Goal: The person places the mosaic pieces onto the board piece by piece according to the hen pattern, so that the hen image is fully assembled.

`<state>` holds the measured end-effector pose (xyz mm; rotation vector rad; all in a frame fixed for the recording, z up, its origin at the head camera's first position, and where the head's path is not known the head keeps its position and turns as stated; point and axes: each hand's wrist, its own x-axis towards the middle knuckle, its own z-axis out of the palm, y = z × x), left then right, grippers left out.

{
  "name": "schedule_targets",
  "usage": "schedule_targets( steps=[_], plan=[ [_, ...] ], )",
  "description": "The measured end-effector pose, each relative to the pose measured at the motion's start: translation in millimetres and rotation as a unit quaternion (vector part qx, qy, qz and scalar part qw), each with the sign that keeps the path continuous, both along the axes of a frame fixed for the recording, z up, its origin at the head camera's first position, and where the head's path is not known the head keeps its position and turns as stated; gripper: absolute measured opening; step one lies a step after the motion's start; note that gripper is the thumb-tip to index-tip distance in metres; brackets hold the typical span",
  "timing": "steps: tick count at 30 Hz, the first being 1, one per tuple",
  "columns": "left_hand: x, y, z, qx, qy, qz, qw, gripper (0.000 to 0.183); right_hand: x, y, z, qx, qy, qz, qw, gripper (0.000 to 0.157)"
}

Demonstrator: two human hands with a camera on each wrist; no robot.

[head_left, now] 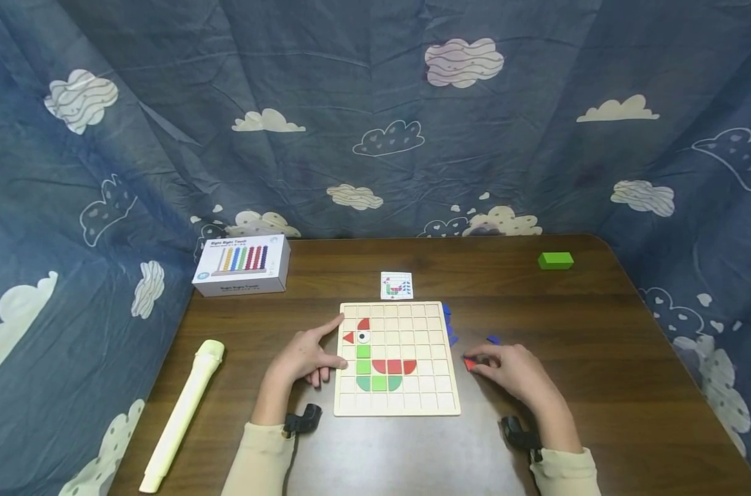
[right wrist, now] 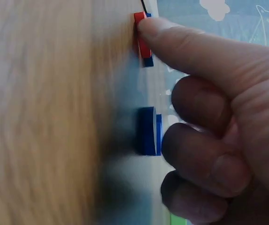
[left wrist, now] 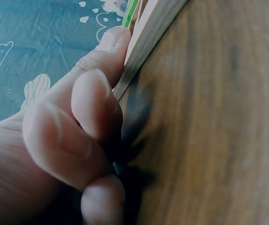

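Note:
A square wooden grid board [head_left: 413, 406] lies flat, bearing red, green and white pieces laid out as a bird shape. Along its left edge, my left hand [head_left: 304, 355] touches the frame with thumb and index finger spread apart; the other fingers are bent beneath. To the right of the board, my right hand [head_left: 515, 368] pinches a small flat red piece [right wrist: 142, 37] between thumb and index finger, low over the table. Part of its outline is hidden by the fingers. A loose blue piece [head_left: 493, 339] lies just beyond that hand.
Several blue pieces [head_left: 448, 324] sit against the board's right edge. Behind the board lies a picture card [head_left: 397, 285] showing a bird. A white box [head_left: 242, 265] stands at back left, a cream stick [head_left: 183, 413] lies at left, and a green block [head_left: 555, 260] is at back right.

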<state>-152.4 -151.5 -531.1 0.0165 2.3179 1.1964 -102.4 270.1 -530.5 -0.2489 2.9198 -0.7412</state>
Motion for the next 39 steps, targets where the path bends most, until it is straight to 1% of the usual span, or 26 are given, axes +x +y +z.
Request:
schedule_targets(
  steps=[8,11,13,16,19,22,26,31,35,39],
  plan=[
    [-0.7,0,-0.3,0.006,0.003,-0.004,1.0,0.099,-1.0,-7,2.1,0.018,-0.032,0.013,0.999,0.025],
    [-0.4,-1,-1.5,0.009,0.002,-0.006,0.9999,0.099,-0.1,-9,2.0,0.017,-0.03,0.023,0.999,0.025],
    [-0.2,-1,-2.0,0.009,0.003,-0.006,0.9999,0.099,-0.1,-10,0.6,0.014,-0.022,0.025,0.999,0.023],
    [0.0,-1,-2.1,0.008,0.003,-0.006,0.9999,0.099,-0.7,-10,-1.5,0.013,-0.019,0.018,1.0,0.023],
    [0.1,0,-1.7,0.006,0.0,-0.003,1.0,0.099,-1.9,-9,-2.7,0.016,-0.025,0.001,1.0,0.026],
    [-0.1,-1,-1.4,0.004,0.0,0.0,1.0,0.099,-2.6,-8,-2.6,0.019,-0.015,-0.009,1.0,0.027],
    [-0.6,-1,-1.4,0.003,0.001,0.0,1.0,0.099,-2.3,-6,-1.4,0.019,-0.004,-0.011,1.0,0.028],
    [-0.4,-1,-3.3,0.002,0.001,-0.002,1.0,0.099,0.0,-2,-0.2,0.017,-0.014,-0.02,1.0,0.034],
    [0.3,-1,-3.7,0.001,0.001,-0.003,1.0,0.1,1.7,1,-0.3,0.022,-0.022,-0.026,0.999,0.027],
    [-0.1,-1,-2.7,0.0,0.001,-0.001,1.0,0.1,0.3,-1,0.6,0.029,-0.029,-0.03,0.999,0.031]
  ],
)
